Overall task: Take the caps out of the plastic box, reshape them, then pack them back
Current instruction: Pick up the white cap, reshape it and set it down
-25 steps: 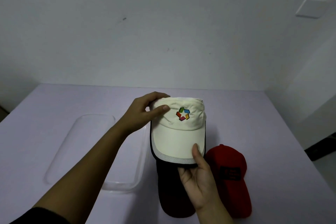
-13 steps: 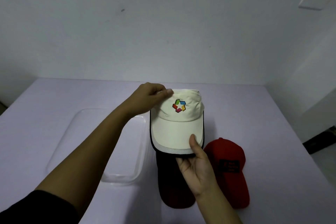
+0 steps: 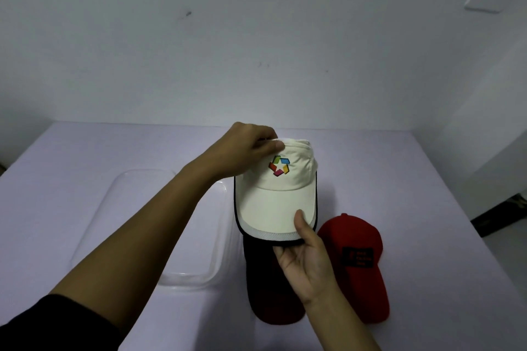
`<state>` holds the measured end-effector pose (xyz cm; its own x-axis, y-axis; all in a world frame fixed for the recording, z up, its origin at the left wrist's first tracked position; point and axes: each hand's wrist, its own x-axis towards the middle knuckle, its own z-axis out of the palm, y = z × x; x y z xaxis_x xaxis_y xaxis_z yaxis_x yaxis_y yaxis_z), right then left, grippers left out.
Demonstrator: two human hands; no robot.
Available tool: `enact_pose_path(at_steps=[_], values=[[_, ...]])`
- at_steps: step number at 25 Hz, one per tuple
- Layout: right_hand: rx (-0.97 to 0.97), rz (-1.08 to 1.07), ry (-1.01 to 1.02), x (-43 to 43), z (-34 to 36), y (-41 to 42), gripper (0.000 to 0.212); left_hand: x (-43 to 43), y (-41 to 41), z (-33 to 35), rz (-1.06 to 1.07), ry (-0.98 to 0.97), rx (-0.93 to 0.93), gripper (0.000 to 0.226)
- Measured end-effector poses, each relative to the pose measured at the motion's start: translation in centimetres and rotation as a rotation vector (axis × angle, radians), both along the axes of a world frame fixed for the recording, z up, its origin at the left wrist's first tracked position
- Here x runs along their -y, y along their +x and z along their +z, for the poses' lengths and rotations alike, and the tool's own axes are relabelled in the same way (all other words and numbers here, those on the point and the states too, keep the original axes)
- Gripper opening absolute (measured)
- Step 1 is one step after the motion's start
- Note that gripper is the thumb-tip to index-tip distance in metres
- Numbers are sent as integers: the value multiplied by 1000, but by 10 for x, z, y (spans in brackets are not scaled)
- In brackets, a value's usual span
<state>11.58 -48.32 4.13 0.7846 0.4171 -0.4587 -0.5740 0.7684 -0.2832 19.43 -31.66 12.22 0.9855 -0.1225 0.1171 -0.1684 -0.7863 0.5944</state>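
Above the middle of the desk (image 3: 85, 157), slightly right of centre: cream cap (image 3: 276, 194) held in the air, logo and brim facing the camera.

Left hand (image 3: 245, 151): grips the crown top, thumb on the front panel, fingers curled over the back. Judged purpose: pull the crown up and out of its crumple.

Right hand (image 3: 305, 259): palm up, thumb on top of the brim near its front edge, fingers beneath, pinching it. This steadies the brim so the crown can be tugged against it.

Dark cap (image 3: 265, 288) lies on the desk directly below the cream one, brim toward the near edge. Red cap (image 3: 356, 259) lies just beside it to the right.

Box (image 3: 134, 208), clear plastic, sits left of centre; no cap visible in it.

Judgement: unpacking done, reshaping of the cream cap in hand, packing not yet begun. Box kept near the caps, presumably for a short return path.
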Motion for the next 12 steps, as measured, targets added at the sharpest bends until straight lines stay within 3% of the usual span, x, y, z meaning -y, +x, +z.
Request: enact_pose_path(at_steps=[3, 6, 7, 10, 12], values=[[1, 14, 5, 0, 1, -3, 47, 4, 2, -3, 20, -81, -25, 29], [15, 16, 31, -3, 1, -4, 84, 8, 1, 2, 20, -15, 1, 36], [16, 14, 26, -3, -1, -4, 86, 11, 2, 4, 1, 67, 24, 41], [3, 4, -21, -6, -2, -5, 66, 24, 2, 11, -48, 234, 88, 37], [12, 16, 5, -8, -1, -8, 80, 32, 2, 13, -19, 230, 65, 40]])
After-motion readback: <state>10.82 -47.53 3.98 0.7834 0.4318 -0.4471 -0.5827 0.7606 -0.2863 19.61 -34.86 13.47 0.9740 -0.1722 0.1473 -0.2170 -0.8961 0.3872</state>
